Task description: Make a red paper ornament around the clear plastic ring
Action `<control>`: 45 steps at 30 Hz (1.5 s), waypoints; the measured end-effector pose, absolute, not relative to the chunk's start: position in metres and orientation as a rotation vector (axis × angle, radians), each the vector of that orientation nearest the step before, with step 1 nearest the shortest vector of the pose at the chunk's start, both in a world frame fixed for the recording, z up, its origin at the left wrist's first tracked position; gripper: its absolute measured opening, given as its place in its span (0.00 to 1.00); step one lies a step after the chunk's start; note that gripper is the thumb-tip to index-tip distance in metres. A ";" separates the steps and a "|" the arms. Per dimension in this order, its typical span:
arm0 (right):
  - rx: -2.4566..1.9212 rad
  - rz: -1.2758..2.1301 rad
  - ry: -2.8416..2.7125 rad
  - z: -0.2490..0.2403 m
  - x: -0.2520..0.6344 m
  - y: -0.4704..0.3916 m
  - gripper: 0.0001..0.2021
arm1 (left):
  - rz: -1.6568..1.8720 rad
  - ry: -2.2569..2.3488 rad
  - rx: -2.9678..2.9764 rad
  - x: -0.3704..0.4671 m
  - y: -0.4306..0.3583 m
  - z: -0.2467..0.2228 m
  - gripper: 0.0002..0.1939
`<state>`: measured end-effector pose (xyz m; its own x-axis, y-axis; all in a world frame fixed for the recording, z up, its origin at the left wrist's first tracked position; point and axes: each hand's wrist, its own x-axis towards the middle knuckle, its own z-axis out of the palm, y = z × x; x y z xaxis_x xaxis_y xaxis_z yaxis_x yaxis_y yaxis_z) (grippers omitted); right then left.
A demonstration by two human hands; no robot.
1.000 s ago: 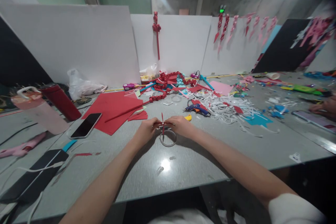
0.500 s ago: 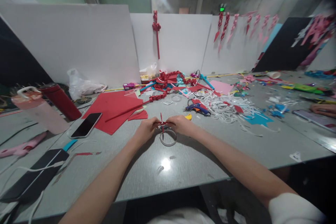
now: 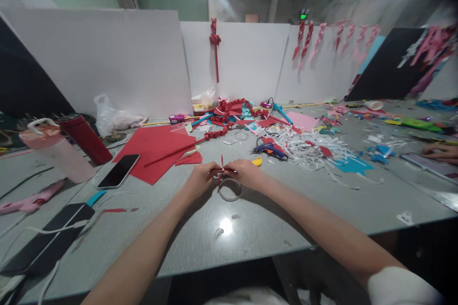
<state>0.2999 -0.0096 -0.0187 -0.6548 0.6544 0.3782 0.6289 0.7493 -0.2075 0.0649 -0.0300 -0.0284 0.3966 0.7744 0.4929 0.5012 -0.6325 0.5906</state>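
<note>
Lying on the worktop (image 3: 200,248), well in from its front edge, a thin pale ring (image 3: 230,199) is seen nearest. Just beyond it, a small red piece (image 3: 222,159) is held up between the left hand (image 3: 200,176) and the right hand (image 3: 248,175). The grip of each hand is closed to a pinch, with one side of the piece caught at the fingertips; how the fingers are set underneath cannot be told.

The work on the piece is judged to be partway: narrow parts are already joined or crossed at a middle point, but the piece has not yet been set down, and how much is left cannot be told.

It looks slender, with a pointed strip standing above the crossing, a short tail below and side arms running out to the fingers. A pale speck is shown at the centre. Whether the ring is touched by the tail is too small to tell.

Farther off, a yellow object (image 3: 256,162) is partly hidden by the right hand. Red sheets (image 3: 153,152) are spread to the left, while a blue glue gun (image 3: 274,150) is placed beside tangled white strips (image 3: 304,150). At the back, a knotted red ornament (image 3: 215,40) is hung on a white board (image 3: 246,57).
</note>
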 end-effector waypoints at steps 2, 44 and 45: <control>-1.005 0.114 -2.507 -0.021 0.299 -0.008 0.08 | 1.103 1.110 2.304 0.066 -0.030 -0.029 0.07; -0.805 0.139 -2.406 -0.021 0.313 0.001 0.10 | 1.182 1.187 2.276 0.059 -0.029 -0.020 0.09; -0.805 0.132 -2.409 -0.022 0.313 0.002 0.09 | 1.157 1.177 2.296 0.058 -0.029 -0.020 0.09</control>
<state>0.3125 0.0020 -0.0220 -0.6434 0.5770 0.5031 0.5185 0.8120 -0.2680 0.0584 -0.0293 -0.0202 0.3352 0.7856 0.5201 0.5331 -0.6133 0.5829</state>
